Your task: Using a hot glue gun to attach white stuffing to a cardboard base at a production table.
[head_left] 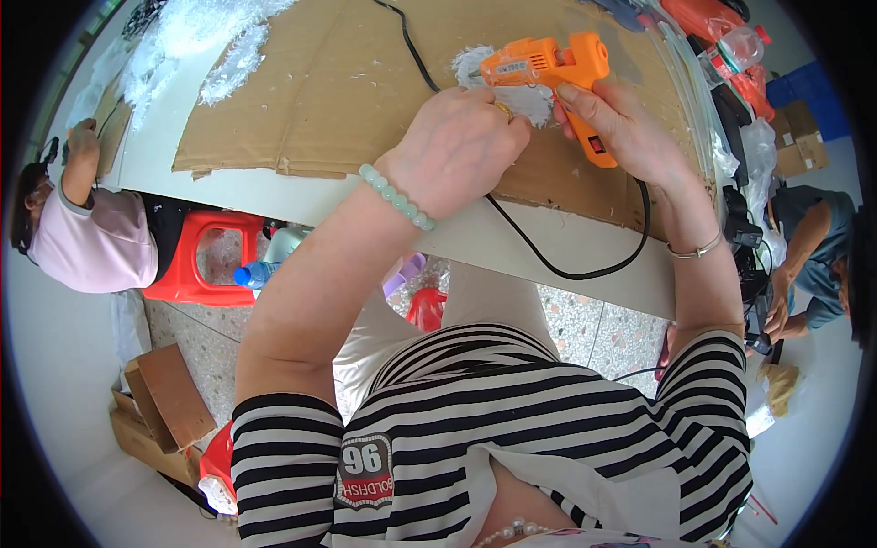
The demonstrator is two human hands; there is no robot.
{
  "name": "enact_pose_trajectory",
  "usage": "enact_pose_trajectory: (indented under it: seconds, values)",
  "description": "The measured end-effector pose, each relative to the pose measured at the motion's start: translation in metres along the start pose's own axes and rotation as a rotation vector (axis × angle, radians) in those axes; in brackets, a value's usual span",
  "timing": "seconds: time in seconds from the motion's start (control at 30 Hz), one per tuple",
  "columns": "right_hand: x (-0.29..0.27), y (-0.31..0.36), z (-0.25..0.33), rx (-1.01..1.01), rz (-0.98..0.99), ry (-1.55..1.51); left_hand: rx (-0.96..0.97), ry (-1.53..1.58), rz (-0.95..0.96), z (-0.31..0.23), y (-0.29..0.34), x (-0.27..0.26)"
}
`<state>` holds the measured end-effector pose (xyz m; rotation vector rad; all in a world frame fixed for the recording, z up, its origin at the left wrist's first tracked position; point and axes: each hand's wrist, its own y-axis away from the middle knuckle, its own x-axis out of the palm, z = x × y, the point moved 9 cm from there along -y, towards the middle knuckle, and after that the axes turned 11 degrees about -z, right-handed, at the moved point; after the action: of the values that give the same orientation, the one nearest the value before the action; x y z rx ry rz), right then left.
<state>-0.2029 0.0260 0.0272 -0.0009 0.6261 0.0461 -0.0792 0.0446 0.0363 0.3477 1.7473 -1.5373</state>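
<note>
A person in a striped shirt sits at the near edge of a white table [228, 183], working over a sheet of brown cardboard [320, 91] that covers much of the tabletop. The right hand [621, 128] grips an orange glue gun [557, 68] by its handle, fingers wrapped closed around it with the index finger laid along the front near the trigger; the nozzle points left. Its black cord [566, 269] loops off the near edge of the table and back up.

The left hand [457, 146] is curled, knuckles up, pressing down on a small white fluffy piece [525, 96] that lies on the cardboard just under the gun. What its fingertips pinch cannot be seen from this side.

Judging by this, gluing of the white piece is under way. More white fluffy material [196, 36] sits at the far left corner of the table, seemingly not yet used. Whether any glue has been laid cannot be told.

At the left edge another person [87, 228] in pink leans on the table.
</note>
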Motion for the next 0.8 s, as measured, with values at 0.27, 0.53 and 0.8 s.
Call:
enact_pose_trajectory:
  seconds: [0.27, 0.53, 0.8]
  values:
    - [0.000, -0.004, -0.003, -0.019, -0.035, 0.003, -0.024, 0.005, 0.052, 0.001, -0.002, -0.001]
    - [-0.004, -0.008, -0.008, 0.003, -0.136, -0.063, -0.033, 0.005, 0.081, 0.001, -0.002, -0.001]
    - [-0.003, -0.004, -0.001, -0.029, -0.061, -0.074, -0.039, 0.006, 0.080, 0.002, -0.004, -0.001]
